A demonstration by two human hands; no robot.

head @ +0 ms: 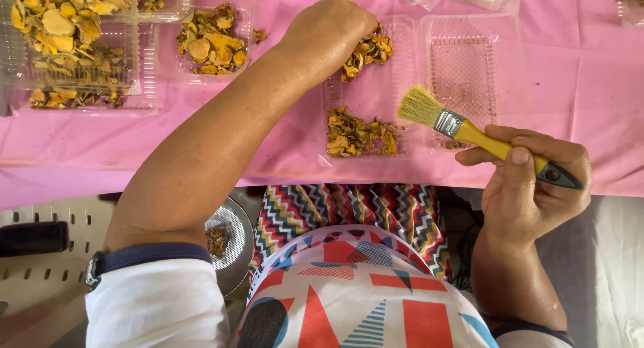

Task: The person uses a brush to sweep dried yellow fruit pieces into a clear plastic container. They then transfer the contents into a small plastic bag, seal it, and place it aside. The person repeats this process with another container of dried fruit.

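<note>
Head view looks down on a table under a pink cloth [577, 66], with clear plastic trays of dried yellow slices toward its far left corner. Near the front edge lies an open clear tray [463, 66]. Over it, the left hand [329, 29] closes its fingers on a clump of slices [367, 51]. The right hand [533, 187] clamps a yellow-handled brush [469, 130], bristles just above that tray.

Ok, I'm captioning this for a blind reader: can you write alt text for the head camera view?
Seen from above, a person's left hand grips dried yellow-orange slices over an open clear plastic container on a pink tablecloth, while the right hand holds a yellow-handled brush. More filled containers sit to the left.
</note>
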